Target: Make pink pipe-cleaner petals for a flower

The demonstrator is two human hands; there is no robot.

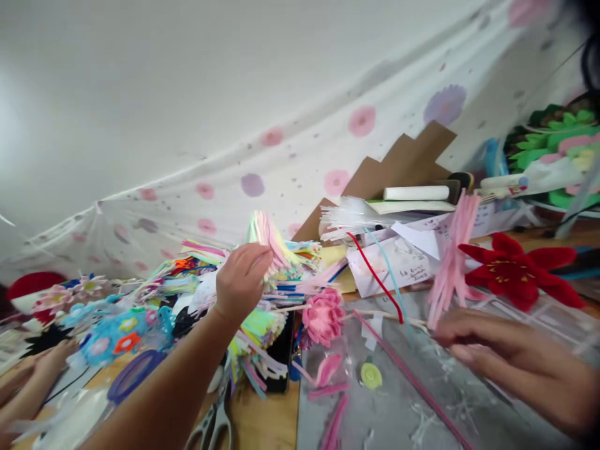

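My left hand (pixel 244 278) reaches into a heap of multicoloured pipe cleaners, its fingers closed around a pastel bundle of pipe cleaners (pixel 265 234). On the right, my right hand (pixel 492 350) is blurred, thumb and fingers pressed together; what they pinch is unclear. Its fingertips meet the lower ends of a light pink pipe-cleaner bundle (pixel 452 256) and the end of a pale stem. Between the hands lies a pink pipe-cleaner flower (pixel 323 317). A large red flower (pixel 515 270) is just beyond my right hand. Another pastel bundle (pixel 262 331) lies below my left hand.
Scissors (pixel 218 419) and a purple tape roll (pixel 135 375) lie by my left forearm. Another person's hands (pixel 37 381) are at far left, near a blue flowered piece (pixel 122 334). A grey mat (pixel 347 425) holds pink scraps. Brown cardboard (pixel 398 162) leans behind.
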